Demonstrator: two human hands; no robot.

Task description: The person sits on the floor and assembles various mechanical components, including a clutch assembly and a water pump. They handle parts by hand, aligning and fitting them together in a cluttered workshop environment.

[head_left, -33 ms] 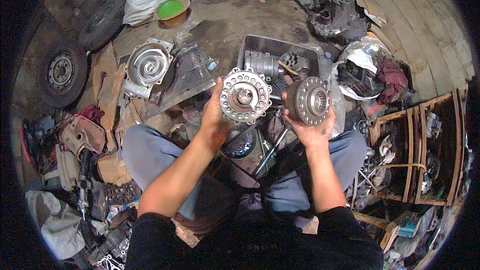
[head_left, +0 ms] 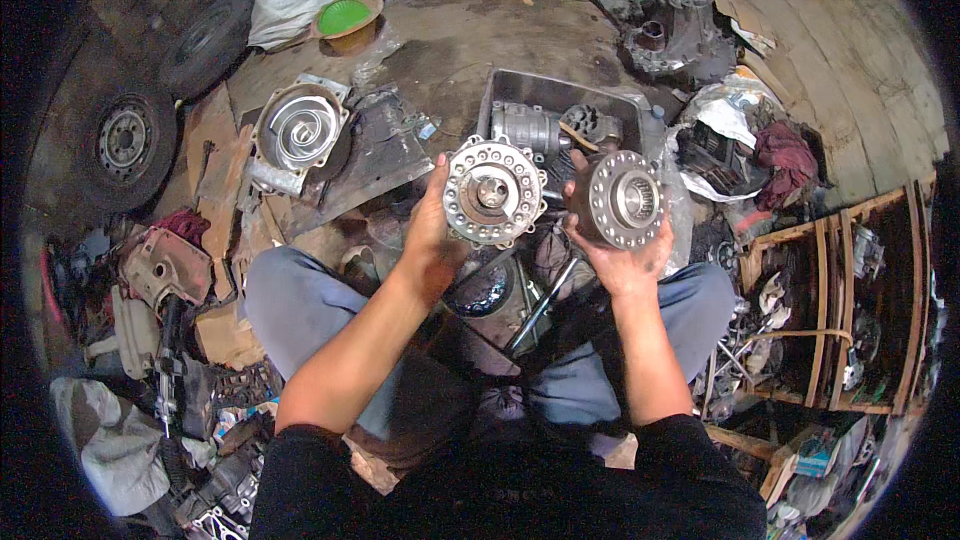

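Observation:
My left hand (head_left: 432,230) grips the left edge of a round metal flange (head_left: 478,155) with a scalloped rim and a ring of bolt holes. My right hand (head_left: 628,265) supports a thick metal hub (head_left: 608,202) from below and behind, its holed, splined face turned up toward me. The two parts are held side by side over my lap, a small gap between them. Just beyond them stands a dark tub (head_left: 500,80) holding a ribbed metal cylinder (head_left: 528,127). Below them, between my knees, lie a shiny dark round part (head_left: 483,292) and a metal bar (head_left: 543,310).
A round metal housing (head_left: 268,130) lies on the left, with a tyre (head_left: 130,140) beyond it. Scrap parts and cardboard surround me. On the right stand a wooden rack (head_left: 820,280) and a dark red cloth (head_left: 785,162). A green-lined basin (head_left: 348,25) is farther off.
In my right hand the hub has tipped, so its holed face shows more fully. My left hand and the flange have shifted only slightly.

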